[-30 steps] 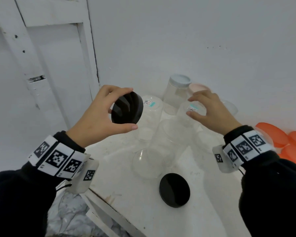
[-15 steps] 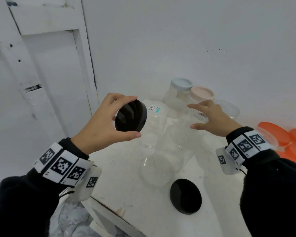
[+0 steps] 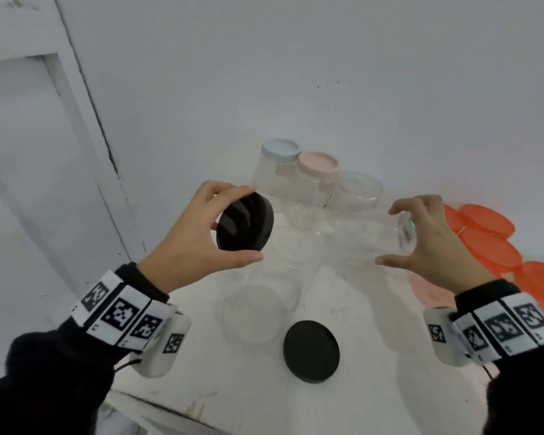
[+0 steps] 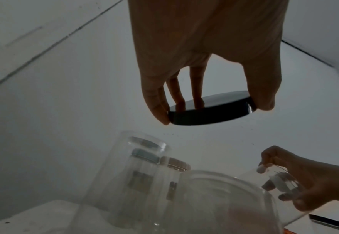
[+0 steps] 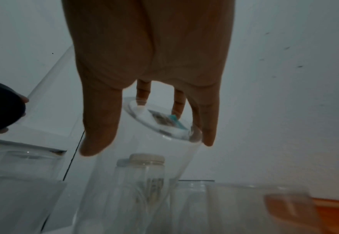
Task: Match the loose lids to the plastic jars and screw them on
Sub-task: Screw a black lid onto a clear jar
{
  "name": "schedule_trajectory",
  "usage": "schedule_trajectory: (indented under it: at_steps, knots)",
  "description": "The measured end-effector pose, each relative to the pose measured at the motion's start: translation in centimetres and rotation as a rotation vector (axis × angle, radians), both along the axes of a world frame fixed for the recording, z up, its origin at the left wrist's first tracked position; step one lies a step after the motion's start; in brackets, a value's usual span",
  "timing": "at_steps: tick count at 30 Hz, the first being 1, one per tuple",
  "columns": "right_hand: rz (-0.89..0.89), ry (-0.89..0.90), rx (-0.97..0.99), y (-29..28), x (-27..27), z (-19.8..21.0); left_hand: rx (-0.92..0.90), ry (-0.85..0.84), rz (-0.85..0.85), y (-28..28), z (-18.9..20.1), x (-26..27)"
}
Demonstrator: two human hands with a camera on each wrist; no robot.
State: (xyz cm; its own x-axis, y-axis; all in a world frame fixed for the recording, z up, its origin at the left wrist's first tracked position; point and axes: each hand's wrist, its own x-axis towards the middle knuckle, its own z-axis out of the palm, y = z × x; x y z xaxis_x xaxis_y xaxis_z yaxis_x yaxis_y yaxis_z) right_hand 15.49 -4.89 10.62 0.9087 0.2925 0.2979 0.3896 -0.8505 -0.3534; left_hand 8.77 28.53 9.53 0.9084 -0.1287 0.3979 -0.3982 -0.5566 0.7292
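Observation:
My left hand (image 3: 251, 223) pinches a black round lid (image 3: 242, 229) by its rim between thumb and fingers, held in the air on edge. In the left wrist view the same lid (image 4: 210, 110) hangs above the jars. My right hand (image 3: 387, 236) grips a clear plastic jar (image 3: 365, 238) by its stickered base, lifted off the table and tilted, its mouth pointing left and down. The right wrist view shows my fingers curled round that jar (image 5: 144, 152) at its base. Lid and jar are apart, about a hand's width.
A second black lid (image 3: 311, 351) lies flat near the table's front edge (image 3: 170, 412). Clear jars stand mouth-down (image 3: 255, 312) between my hands. At the back wall are a blue-lidded jar (image 3: 280, 149), a pink-lidded jar (image 3: 318, 164) and an open jar (image 3: 358, 193). Orange lids (image 3: 484, 246) lie at the right.
My right hand has taken hold of a clear jar, lifted it off the table and carried it to the right. The left hand keeps the black lid in much the same place.

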Motion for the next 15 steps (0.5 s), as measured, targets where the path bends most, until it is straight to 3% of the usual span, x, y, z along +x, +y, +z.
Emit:
schedule_trajectory:
  at_steps: [15]
  knots:
    - [-0.243, 0.013, 0.299, -5.8, -5.4, -3.5, -0.004, -0.031, -0.183, -7.6, 0.0, 1.9]
